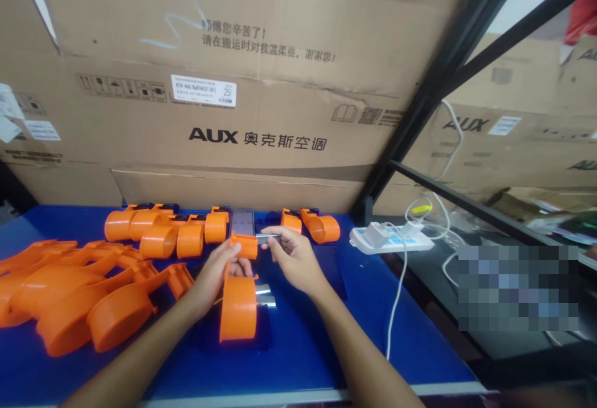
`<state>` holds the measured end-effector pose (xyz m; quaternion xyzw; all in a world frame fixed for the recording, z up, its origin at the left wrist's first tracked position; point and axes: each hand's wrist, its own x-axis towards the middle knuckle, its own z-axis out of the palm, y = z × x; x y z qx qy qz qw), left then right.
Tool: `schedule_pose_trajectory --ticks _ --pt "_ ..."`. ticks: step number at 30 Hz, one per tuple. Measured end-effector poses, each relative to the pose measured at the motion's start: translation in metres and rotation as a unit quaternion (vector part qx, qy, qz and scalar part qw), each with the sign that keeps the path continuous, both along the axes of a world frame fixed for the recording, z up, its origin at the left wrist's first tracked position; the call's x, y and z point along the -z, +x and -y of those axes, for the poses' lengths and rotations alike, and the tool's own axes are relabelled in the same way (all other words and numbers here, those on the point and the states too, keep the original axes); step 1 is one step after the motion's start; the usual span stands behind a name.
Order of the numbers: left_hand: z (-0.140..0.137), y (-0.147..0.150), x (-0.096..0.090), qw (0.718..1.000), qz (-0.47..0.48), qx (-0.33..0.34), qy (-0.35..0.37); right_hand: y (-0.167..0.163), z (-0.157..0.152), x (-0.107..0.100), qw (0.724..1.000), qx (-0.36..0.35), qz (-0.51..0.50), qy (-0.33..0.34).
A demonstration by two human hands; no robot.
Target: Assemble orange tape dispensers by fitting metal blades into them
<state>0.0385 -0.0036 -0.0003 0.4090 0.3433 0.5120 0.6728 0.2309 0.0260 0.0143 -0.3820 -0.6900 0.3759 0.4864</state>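
An orange plastic tape dispenser (239, 308), with a wide ring at its lower end and a smaller head at the top, is gripped near the head by my left hand (213, 276). My right hand (293, 259) pinches a slim silver metal piece (267, 239) between thumb and fingers. Its near end meets the right side of the dispenser's head; whether it sits inside cannot be told. Two more shiny metal pieces (265, 301) show just right of the ring, partly hidden behind it.
Loose orange dispensers (60, 290) are heaped at left. Several with dark fittings (158, 241) stand along the back, near a phone-like screen (243, 222). A white power strip (392, 238) with cables lies right, beside a black metal frame (420, 103). A large cardboard sheet (261, 109) walls the blue table.
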Motion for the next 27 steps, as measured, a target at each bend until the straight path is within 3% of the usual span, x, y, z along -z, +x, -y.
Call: schedule_pose_trajectory --ticks 8,12,15,20,27 --pt "-0.001 0.002 0.013 0.999 -0.026 0.015 -0.020 -0.003 0.001 0.000 1.000 -0.027 0.006 -0.011" --pt "0.001 0.004 0.007 0.999 -0.019 -0.014 -0.027 -0.001 -0.003 0.000 1.000 0.015 -0.018 -0.016" --pt "0.002 0.001 0.002 0.998 0.011 -0.017 -0.060 0.004 -0.006 -0.001 0.997 0.061 -0.049 -0.022" --pt "-0.003 -0.005 0.002 0.991 0.044 0.001 -0.126 0.005 -0.005 -0.003 0.998 0.037 -0.035 -0.021" --pt "-0.003 -0.002 0.000 0.998 0.010 -0.027 -0.049 0.001 0.002 -0.007 1.000 0.014 -0.027 -0.006"
